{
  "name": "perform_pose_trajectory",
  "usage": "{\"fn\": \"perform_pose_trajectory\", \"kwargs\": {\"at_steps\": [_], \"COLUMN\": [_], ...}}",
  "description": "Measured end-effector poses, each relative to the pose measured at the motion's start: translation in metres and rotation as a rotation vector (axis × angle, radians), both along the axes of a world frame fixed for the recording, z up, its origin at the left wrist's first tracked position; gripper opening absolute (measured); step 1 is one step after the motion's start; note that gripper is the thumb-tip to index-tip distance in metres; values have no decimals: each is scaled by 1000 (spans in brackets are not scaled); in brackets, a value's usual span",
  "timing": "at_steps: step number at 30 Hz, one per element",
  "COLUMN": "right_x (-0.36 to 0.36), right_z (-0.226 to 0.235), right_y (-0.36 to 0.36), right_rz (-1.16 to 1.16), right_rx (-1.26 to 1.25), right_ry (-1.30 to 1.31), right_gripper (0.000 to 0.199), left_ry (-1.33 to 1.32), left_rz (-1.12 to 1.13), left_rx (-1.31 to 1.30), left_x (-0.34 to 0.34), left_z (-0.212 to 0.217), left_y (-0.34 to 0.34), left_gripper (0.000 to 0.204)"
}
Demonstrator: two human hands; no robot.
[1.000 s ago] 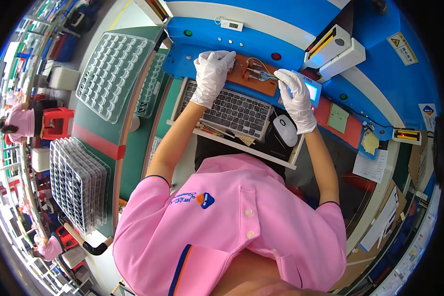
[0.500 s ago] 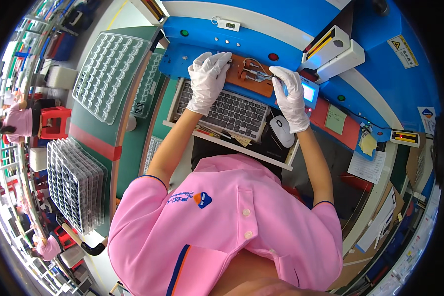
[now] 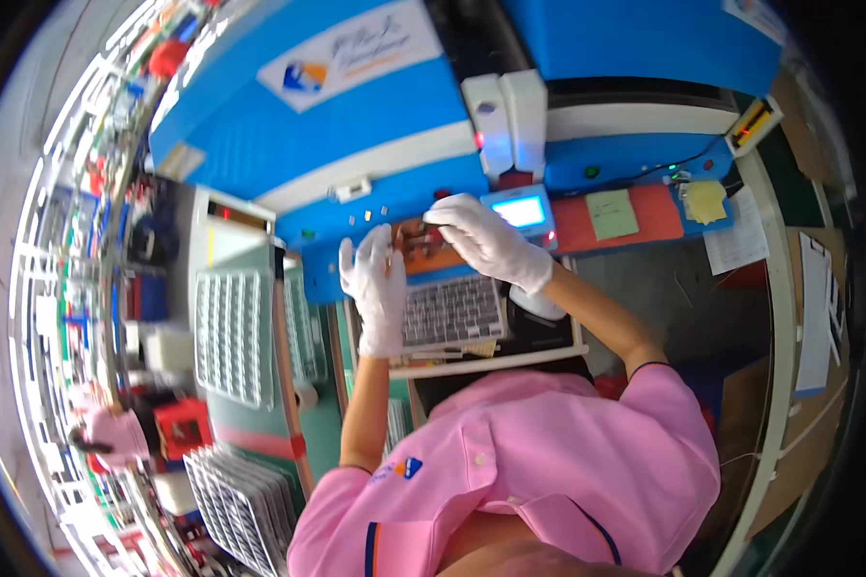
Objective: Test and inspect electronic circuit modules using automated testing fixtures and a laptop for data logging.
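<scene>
Both my hands wear white gloves. My left hand [image 3: 375, 293] is at the left end of an orange-brown fixture board [image 3: 443, 258], fingers upward and apart, with nothing clearly visible in them. My right hand [image 3: 489, 240] reaches over the board from the right. Its fingers are bent together, and a small dark thing shows at their tips, too small to name. Dark fittings sit on the board between my hands, blurred and partly covered by the right fingers. The board rests on the blue ledge of a machine [image 3: 327, 269].
Below the board are a keyboard [image 3: 452, 313] and a white mouse [image 3: 537, 304] in a drawer. A small lit screen [image 3: 520, 212] stands right of my right hand. Clear trays [image 3: 233, 337] lie to the left, with a stack of trays [image 3: 236, 495] nearer. Sticky notes [image 3: 611, 213] lie at right.
The whole view has swung and tilted, showing more of the blue machine. My right hand has come further over the board with its fingers drawn together. My left hand's fingers have spread.
</scene>
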State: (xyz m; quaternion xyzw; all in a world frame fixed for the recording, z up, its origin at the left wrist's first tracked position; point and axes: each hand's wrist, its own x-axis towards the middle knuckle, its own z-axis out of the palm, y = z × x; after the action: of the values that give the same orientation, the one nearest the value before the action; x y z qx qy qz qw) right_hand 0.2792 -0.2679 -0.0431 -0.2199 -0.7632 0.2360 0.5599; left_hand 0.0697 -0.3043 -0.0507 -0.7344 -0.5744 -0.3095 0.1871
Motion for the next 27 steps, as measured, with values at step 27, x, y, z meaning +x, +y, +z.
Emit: {"fn": "perform_pose_trajectory", "kwargs": {"at_steps": [27], "right_x": [322], "right_z": [26], "right_y": [289], "right_rz": [-1073], "right_rx": [-412], "right_ry": [-348], "right_gripper": [19], "left_ry": [-198], "left_rz": [-418], "left_rx": [-472], "left_x": [418], "left_z": [33], "left_y": [333], "left_gripper": [31]}}
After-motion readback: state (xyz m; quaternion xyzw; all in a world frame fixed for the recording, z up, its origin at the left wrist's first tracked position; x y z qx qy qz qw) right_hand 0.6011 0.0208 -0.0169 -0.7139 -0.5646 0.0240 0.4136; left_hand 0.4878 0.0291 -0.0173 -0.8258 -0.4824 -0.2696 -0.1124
